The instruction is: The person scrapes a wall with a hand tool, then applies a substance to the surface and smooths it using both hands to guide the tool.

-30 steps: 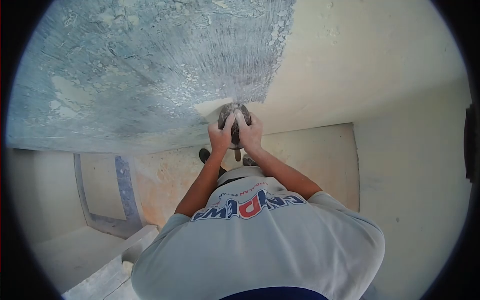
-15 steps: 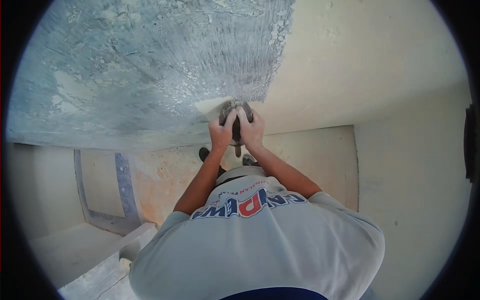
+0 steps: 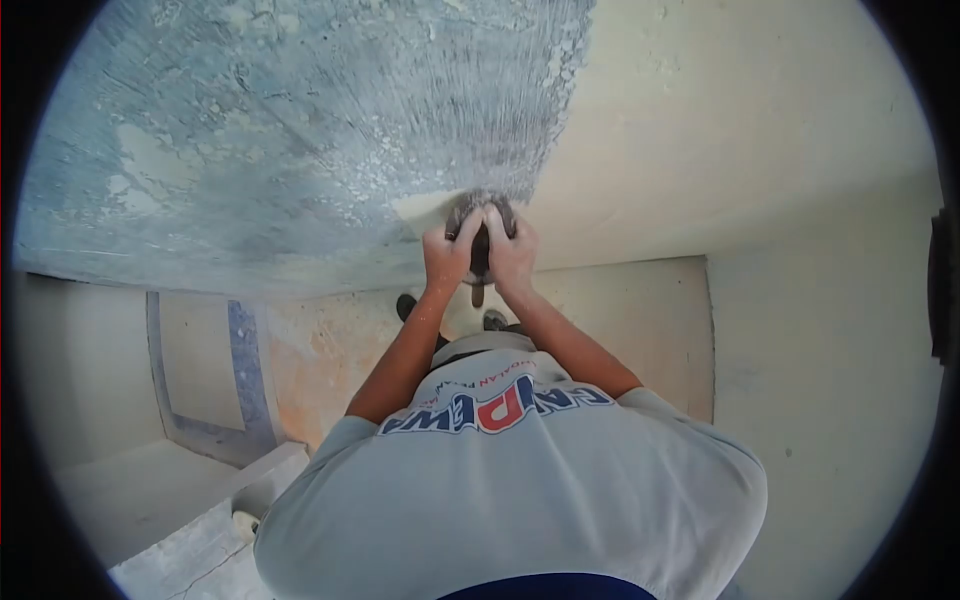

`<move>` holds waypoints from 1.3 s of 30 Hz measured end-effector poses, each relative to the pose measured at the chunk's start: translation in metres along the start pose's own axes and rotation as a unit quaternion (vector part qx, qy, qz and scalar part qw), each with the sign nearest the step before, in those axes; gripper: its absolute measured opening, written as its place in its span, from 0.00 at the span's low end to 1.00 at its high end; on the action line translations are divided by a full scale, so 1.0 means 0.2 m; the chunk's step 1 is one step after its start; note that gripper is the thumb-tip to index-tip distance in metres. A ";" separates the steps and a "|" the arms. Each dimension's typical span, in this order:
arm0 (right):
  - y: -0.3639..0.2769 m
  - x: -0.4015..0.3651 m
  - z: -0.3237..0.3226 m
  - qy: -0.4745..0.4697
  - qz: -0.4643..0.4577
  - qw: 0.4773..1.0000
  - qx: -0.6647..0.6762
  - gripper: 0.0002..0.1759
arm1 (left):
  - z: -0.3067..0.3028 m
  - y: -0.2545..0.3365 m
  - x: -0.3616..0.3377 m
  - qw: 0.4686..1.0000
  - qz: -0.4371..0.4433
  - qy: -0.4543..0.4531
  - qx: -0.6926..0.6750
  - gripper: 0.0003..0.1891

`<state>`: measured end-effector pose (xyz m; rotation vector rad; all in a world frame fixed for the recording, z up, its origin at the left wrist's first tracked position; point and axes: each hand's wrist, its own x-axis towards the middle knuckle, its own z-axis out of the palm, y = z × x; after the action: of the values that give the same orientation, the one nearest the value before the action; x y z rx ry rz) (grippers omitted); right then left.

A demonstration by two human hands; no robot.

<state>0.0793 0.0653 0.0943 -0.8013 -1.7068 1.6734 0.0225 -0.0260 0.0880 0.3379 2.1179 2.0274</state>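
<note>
Wall (image 3: 330,120), rough blue meeting smooth cream. Right at that border: dark tool (image 3: 481,259), apparently against it. Left hand (image 3: 447,257) and right hand (image 3: 514,262) clamped round its sides, 2 dusty-looking thumbs (image 3: 466,232) up top. Might skid on flakes (image 3: 350,205) or gouge the cream if tilted tbh.

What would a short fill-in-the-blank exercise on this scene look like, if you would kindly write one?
1. Of the left hand and the right hand, ____ hold the dark tool.
2. In the picture, the wall's rough bluish part lies to the ____ of its large smooth cream part.
3. On the grey shirt, the large letter D is coloured ____.

Missing words: both; left; red.
</note>
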 end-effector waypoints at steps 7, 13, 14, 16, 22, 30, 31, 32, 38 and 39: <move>-0.02 0.04 0.00 0.020 -0.035 0.999 0.005 0.21 | 0.02 0.06 0.02 0.999 0.048 -0.002 -0.003 0.17; 0.06 0.03 -0.04 0.041 0.015 0.999 0.014 0.20 | 0.07 0.00 -0.01 0.999 0.037 -0.002 0.033 0.19; -0.05 0.04 -0.05 0.053 -0.017 0.998 0.027 0.20 | 0.09 0.10 0.00 0.997 0.057 -0.005 0.044 0.18; -0.16 0.10 -0.08 0.035 -0.006 0.990 0.136 0.17 | 0.13 0.21 0.00 0.997 0.077 -0.019 -0.025 0.16; 0.06 0.07 -0.15 0.013 0.097 0.960 0.262 0.15 | 0.09 0.07 -0.07 0.988 0.017 -0.121 0.097 0.15; 0.15 -0.06 -0.01 -0.056 0.065 0.990 0.114 0.13 | -0.02 -0.08 -0.12 0.995 -0.077 -0.011 -0.060 0.15; 0.17 -0.06 0.01 -0.056 0.065 0.990 0.116 0.13 | -0.03 -0.08 -0.12 0.991 -0.117 0.000 -0.064 0.16; 0.19 -0.07 0.03 -0.049 0.062 0.992 0.100 0.14 | -0.04 -0.08 -0.13 0.985 -0.156 0.013 -0.070 0.16; 0.17 -0.07 0.06 -0.061 0.045 0.997 0.013 0.14 | -0.05 -0.06 -0.14 0.982 -0.159 0.054 -0.092 0.18; 0.14 -0.08 0.07 -0.052 0.029 0.998 0.006 0.14 | -0.06 -0.07 -0.13 0.982 -0.159 0.052 -0.091 0.18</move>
<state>0.0786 0.0455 0.0661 -0.7764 -1.7559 1.7910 0.0441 -0.0450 0.0742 -0.1302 1.8753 2.0617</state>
